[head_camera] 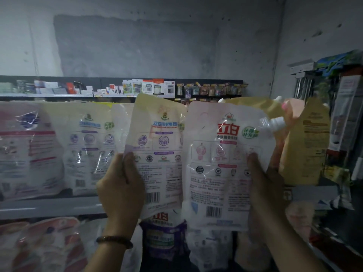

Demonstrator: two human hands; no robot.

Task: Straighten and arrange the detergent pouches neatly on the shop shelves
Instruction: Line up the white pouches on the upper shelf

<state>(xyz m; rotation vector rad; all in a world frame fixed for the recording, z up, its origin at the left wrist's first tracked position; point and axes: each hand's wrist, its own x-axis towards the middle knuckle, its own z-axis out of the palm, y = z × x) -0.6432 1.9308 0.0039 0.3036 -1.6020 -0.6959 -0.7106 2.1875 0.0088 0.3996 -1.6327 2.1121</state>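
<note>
The left hand (120, 190) grips a purple-printed pouch (157, 154) by its edge; just beside it, the right hand (265, 185) grips a pink-printed spouted pouch (220, 163) before the shelf (49, 208).

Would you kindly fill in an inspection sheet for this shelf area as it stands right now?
Surface: pale metal shelf ledge, carrying standing pouches.
Job's things: white plastic pouch with purple print and white plastic pouch with red characters and a clear spout, both held up side by side in front of the shelf; more white pouches stand at left, a yellow pouch at right.
Clutter: red-and-white pouches lower down, blurred.
Hands: left hand grips the purple-print pouch's edge; right hand grips the red-character pouch's edge.
Cables: nothing seen.
Surroundings: grey concrete wall; far shelf of boxed calculators.
</note>
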